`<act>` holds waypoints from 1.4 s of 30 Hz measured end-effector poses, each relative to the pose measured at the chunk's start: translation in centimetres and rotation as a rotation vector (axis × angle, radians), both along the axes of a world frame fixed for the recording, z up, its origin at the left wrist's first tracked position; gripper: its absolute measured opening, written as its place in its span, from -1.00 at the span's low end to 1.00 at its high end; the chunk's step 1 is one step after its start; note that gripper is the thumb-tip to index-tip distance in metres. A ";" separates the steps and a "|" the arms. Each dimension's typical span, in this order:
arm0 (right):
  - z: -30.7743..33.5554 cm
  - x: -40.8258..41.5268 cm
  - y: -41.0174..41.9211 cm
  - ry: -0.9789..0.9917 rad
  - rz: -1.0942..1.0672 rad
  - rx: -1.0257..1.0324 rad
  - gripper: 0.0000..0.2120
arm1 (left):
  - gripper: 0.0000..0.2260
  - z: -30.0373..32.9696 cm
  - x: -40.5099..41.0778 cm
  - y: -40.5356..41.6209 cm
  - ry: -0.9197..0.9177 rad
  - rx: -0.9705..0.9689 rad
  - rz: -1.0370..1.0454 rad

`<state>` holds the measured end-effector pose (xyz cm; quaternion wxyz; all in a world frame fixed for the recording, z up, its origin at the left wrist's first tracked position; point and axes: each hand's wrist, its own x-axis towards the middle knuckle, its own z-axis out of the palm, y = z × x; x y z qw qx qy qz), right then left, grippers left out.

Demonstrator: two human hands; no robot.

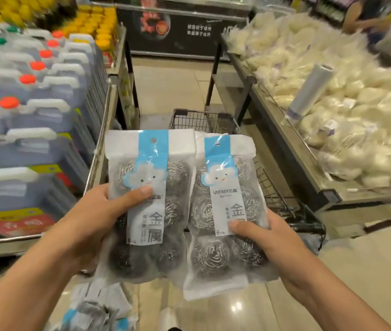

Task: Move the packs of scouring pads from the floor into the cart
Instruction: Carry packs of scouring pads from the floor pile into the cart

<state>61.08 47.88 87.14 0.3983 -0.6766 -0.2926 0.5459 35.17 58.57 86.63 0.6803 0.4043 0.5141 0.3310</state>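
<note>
- Left hand [94,218]: thumb pressed flat on the label of the left pack [150,204], other fingers curled behind it; firm grip at mid-height.
- Right hand [270,242]: thumb on the label of the right pack [225,211], fingers wrapped behind its right edge; gripping.
- Both packs upright, side by side, edges touching or slightly overlapping, steel-wool balls visible through the plastic; held just above the near end of the cart [204,121].
- More packs on floor [99,309], below the cart's near end, left of centre, blurred.
- Jugs with red caps [29,120] stacked left of the cart.
- Bin of bagged white goods [356,120] right of the cart, plastic bag roll [311,91] above it.
- Dark freezer [180,27] beyond the cart's far end.
</note>
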 end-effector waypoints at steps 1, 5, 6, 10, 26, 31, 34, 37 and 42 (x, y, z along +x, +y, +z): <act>0.0 0.8 1.0 -0.007 -0.024 0.001 -0.70 | -0.54 0.2 0.9 1.4 0.003 -0.003 -0.013; -0.3 3.9 5.0 -0.019 -0.119 0.007 -0.64 | -0.49 0.2 4.1 6.5 0.024 0.017 -0.073; -0.3 4.6 6.0 -0.023 -0.125 0.008 -0.63 | -0.49 0.1 5.0 7.7 0.031 0.022 -0.081; -0.7 7.9 10.9 -0.030 -0.122 0.020 -0.62 | -0.65 -0.2 9.1 12.7 0.061 0.049 -0.057; -8.3 18.7 34.0 -0.136 -0.024 0.008 -0.58 | -0.76 -7.4 17.6 31.5 0.104 0.033 0.109; -15.4 19.9 35.3 -0.148 0.029 -0.132 -0.61 | -0.75 -16.5 19.7 32.3 0.181 -0.071 0.058; -20.7 19.8 35.9 -0.145 0.020 -0.221 -0.60 | -0.79 -22.5 20.8 32.7 0.230 -0.145 0.064; -26.1 19.2 36.3 -0.150 0.008 -0.296 -0.54 | -0.80 -28.3 21.3 33.2 0.278 -0.233 0.082; -33.2 18.4 37.1 -0.094 -0.062 -0.359 -0.55 | -0.81 -35.8 20.4 34.4 0.323 -0.280 0.086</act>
